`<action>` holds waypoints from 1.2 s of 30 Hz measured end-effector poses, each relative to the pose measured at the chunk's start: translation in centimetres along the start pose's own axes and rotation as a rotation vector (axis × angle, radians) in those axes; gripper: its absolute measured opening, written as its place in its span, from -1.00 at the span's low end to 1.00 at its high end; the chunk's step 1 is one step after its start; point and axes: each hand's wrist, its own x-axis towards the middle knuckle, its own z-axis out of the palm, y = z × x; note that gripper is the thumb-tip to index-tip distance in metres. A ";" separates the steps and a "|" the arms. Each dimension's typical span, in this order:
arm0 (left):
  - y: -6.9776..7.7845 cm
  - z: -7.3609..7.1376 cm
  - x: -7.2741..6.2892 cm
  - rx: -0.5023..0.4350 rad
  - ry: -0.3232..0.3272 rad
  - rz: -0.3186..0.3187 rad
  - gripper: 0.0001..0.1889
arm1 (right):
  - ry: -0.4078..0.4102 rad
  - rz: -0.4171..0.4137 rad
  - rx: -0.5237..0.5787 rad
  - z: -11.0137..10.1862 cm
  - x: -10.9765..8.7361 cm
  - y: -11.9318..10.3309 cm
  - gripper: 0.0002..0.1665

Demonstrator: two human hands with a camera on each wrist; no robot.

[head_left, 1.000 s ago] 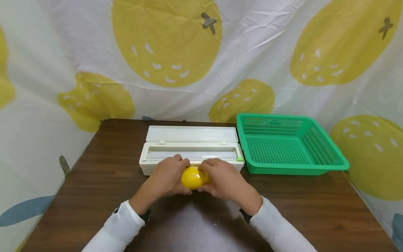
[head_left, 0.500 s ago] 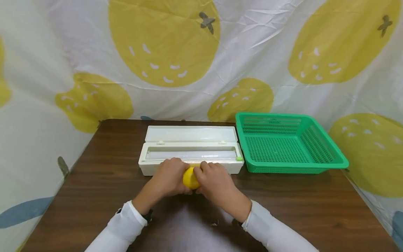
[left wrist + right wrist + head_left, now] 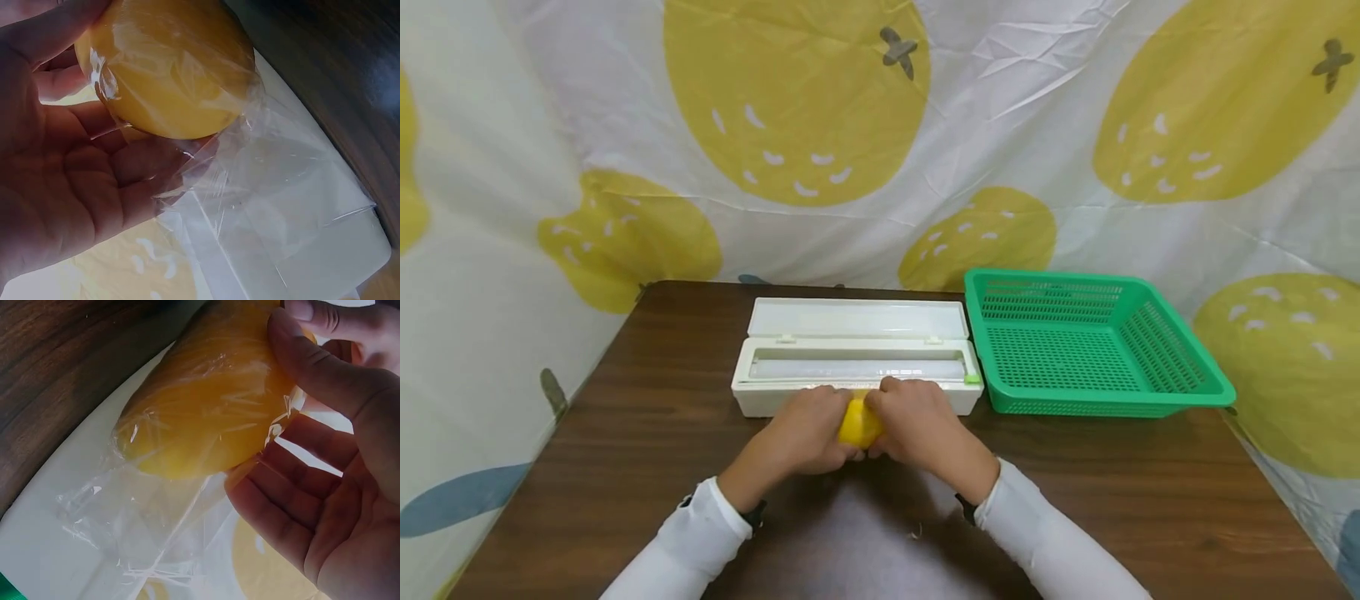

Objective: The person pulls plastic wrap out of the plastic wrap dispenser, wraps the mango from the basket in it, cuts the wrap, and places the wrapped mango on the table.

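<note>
Head view: left hand and right hand both grip a smooth, yellow, rounded object wrapped in clear plastic film, thumbs and fingers on its sides. Landmark is the long white plastic dispenser box; yellow object sits just in front of it, near mid-length. Box lid stands open at its back. Green rectangular perforated plastic basket just right of box. Dark brown wood-grain bench under box. Wrist views: loose, wrinkled film trails off the object.
</note>
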 end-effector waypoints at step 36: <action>2.7 1.6 -2.0 0.595 0.362 0.023 -0.14 | -0.319 -0.086 0.425 -2.5 2.8 4.5 -0.47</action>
